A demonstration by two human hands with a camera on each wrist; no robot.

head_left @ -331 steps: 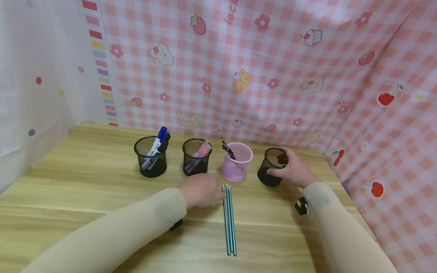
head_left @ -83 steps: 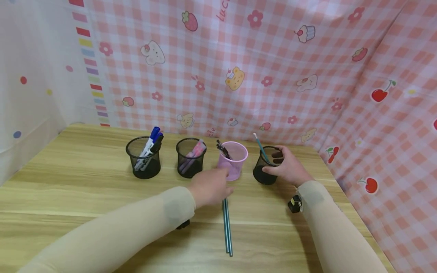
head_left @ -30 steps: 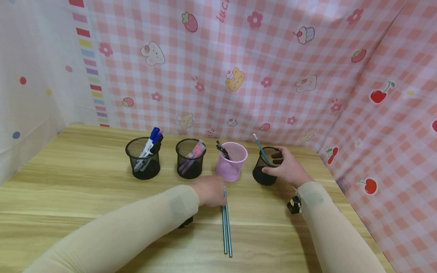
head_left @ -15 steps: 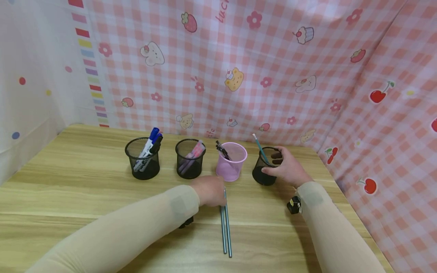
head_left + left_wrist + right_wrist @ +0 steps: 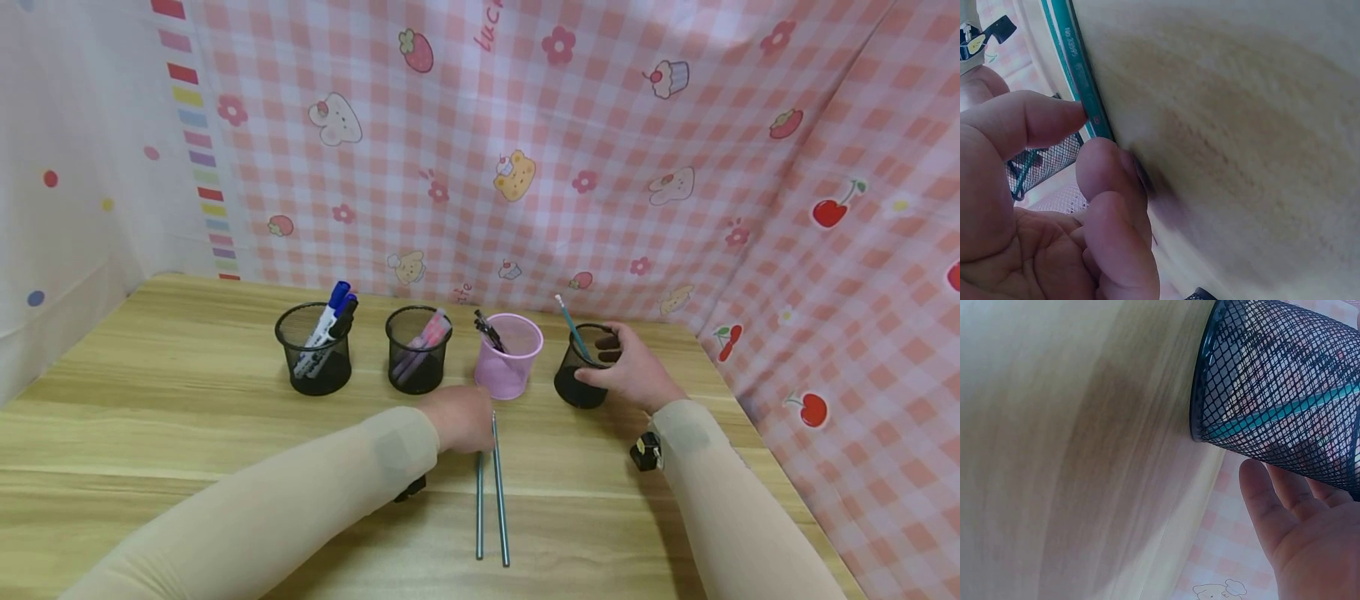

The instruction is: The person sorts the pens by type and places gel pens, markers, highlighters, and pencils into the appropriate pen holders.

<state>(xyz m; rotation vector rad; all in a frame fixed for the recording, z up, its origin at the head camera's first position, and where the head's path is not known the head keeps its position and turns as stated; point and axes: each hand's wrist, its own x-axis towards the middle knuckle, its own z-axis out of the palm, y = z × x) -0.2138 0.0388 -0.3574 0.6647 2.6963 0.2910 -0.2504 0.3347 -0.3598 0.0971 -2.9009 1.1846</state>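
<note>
In the head view my left hand [image 5: 465,419] is low over the table, in front of the pink mesh pen holder [image 5: 502,377]. Its thumb and forefinger pinch a teal pencil [image 5: 1087,94], as the left wrist view shows; the pencil's upper end is hidden by the hand. A second teal pencil [image 5: 501,508] lies close by on the right, the two spreading apart toward the near end. My right hand [image 5: 637,371] holds the rightmost black mesh pen holder [image 5: 577,390], thumb in front and fingers at the far side. One teal pencil [image 5: 572,325] leans inside that holder, eraser up.
A black mesh holder [image 5: 321,382] with blue and black markers stands at the left. Beside it another black holder [image 5: 416,379] contains pink and purple pens. Black pens [image 5: 491,331] lean in the pink holder. Checked cloth [image 5: 465,167] hangs behind the wooden table [image 5: 187,358].
Since 11 seconds ago, one pencil has come to stand in the right holder. Over the last second, the left pencil's near end has swung left, away from the other. The right hand stays put.
</note>
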